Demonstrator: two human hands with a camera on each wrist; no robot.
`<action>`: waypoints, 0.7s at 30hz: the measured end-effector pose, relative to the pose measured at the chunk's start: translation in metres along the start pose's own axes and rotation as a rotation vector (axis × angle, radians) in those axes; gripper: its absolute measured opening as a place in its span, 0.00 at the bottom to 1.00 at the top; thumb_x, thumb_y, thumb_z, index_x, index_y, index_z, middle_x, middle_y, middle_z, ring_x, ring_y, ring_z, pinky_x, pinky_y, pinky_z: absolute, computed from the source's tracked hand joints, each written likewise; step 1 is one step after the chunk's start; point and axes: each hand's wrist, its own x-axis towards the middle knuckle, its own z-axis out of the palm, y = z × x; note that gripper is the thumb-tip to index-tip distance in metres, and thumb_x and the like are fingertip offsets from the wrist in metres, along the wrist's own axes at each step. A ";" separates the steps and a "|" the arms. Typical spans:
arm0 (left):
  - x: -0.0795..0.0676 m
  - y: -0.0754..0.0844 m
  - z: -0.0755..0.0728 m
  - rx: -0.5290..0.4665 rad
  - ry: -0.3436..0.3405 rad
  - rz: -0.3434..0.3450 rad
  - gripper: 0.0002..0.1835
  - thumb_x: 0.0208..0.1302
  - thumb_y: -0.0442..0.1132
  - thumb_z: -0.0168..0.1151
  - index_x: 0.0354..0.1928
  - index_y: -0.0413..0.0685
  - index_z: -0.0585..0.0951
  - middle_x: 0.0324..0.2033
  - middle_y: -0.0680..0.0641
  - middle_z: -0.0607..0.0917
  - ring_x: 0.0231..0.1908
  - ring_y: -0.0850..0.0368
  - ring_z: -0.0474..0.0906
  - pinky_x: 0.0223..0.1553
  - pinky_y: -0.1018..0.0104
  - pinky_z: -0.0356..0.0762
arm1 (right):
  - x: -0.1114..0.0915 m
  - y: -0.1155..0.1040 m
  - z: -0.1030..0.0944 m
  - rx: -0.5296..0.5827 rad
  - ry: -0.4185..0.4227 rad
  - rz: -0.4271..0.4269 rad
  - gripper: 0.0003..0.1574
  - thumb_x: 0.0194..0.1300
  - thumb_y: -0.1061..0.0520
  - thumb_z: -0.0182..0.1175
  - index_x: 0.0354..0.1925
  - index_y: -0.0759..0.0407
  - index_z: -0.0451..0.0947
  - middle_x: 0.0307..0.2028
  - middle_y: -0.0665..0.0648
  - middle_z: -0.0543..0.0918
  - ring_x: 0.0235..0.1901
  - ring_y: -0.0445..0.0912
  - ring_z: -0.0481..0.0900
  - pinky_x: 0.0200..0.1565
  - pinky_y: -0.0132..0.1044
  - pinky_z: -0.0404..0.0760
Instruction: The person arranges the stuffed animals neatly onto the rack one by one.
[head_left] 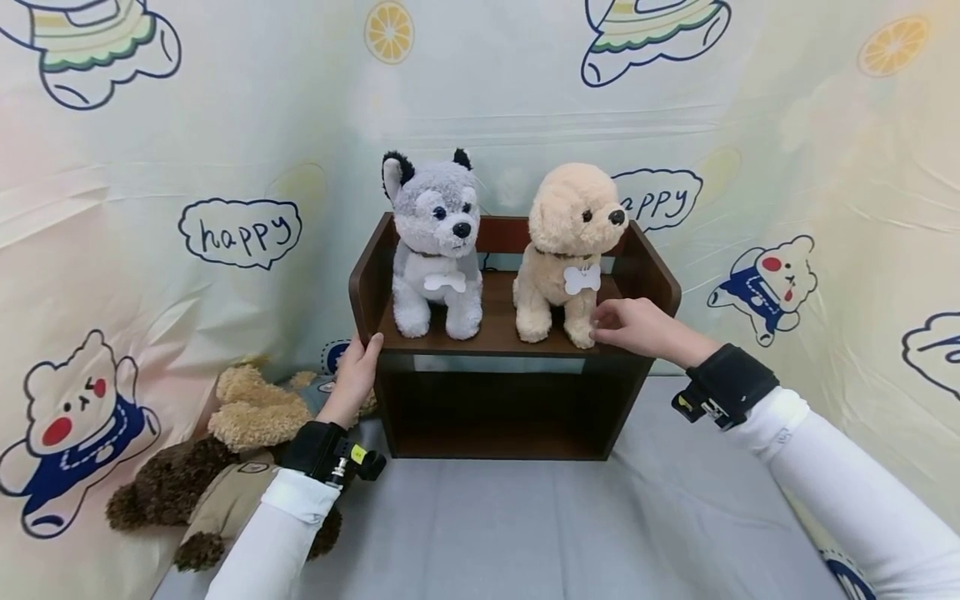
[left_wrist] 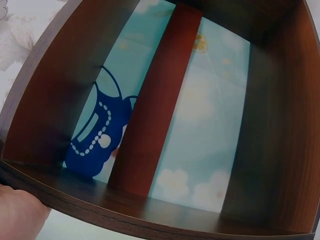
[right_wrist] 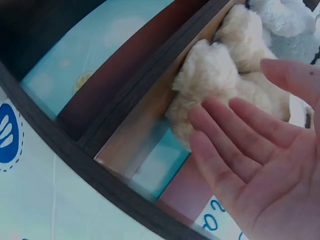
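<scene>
A dark brown wooden shelf (head_left: 495, 333) stands on the grey cloth, its lower compartment also seen in the left wrist view. On its upper board sit a grey-and-white plush husky (head_left: 437, 250) at left and a beige plush puppy (head_left: 573, 242) at right, both upright with white bone-shaped tags. My left hand (head_left: 358, 367) grips the shelf's left side panel by its front edge, the thumb at the front. My right hand (head_left: 637, 327) is at the puppy's front leg, its fingers (right_wrist: 227, 135) fairly straight beside the fur (right_wrist: 210, 75); contact is hard to judge.
Left of the shelf, a dark brown plush toy (head_left: 176, 479) and a light brown plush toy (head_left: 258, 408) lie heaped on the grey cloth (head_left: 510, 533). A printed fabric backdrop (head_left: 480, 100) hangs behind the shelf.
</scene>
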 end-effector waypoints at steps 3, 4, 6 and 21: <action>0.001 0.000 0.000 0.006 0.004 -0.006 0.32 0.71 0.53 0.34 0.70 0.44 0.46 0.68 0.39 0.52 0.67 0.43 0.48 0.63 0.42 0.47 | -0.002 -0.004 -0.001 0.009 -0.061 -0.003 0.19 0.62 0.57 0.56 0.48 0.69 0.74 0.40 0.63 0.82 0.35 0.49 0.77 0.37 0.41 0.78; 0.001 0.000 0.000 0.010 0.005 -0.011 0.32 0.71 0.53 0.34 0.70 0.44 0.46 0.68 0.39 0.52 0.67 0.43 0.48 0.63 0.42 0.47 | -0.002 -0.006 -0.001 0.008 -0.083 -0.003 0.19 0.63 0.56 0.56 0.48 0.69 0.74 0.39 0.62 0.82 0.34 0.48 0.76 0.37 0.40 0.77; 0.001 0.000 0.000 0.014 0.007 -0.014 0.32 0.71 0.53 0.34 0.70 0.45 0.47 0.68 0.39 0.53 0.67 0.43 0.48 0.63 0.43 0.47 | -0.003 -0.008 -0.001 0.008 -0.124 -0.005 0.20 0.63 0.55 0.56 0.48 0.68 0.75 0.39 0.61 0.82 0.34 0.47 0.76 0.37 0.39 0.77; -0.001 0.001 0.001 -0.001 -0.001 -0.014 0.31 0.72 0.52 0.35 0.70 0.45 0.46 0.68 0.39 0.53 0.67 0.44 0.48 0.63 0.43 0.47 | -0.025 -0.006 0.002 0.076 -0.233 -0.034 0.22 0.64 0.49 0.55 0.47 0.65 0.75 0.35 0.54 0.81 0.32 0.45 0.74 0.34 0.35 0.75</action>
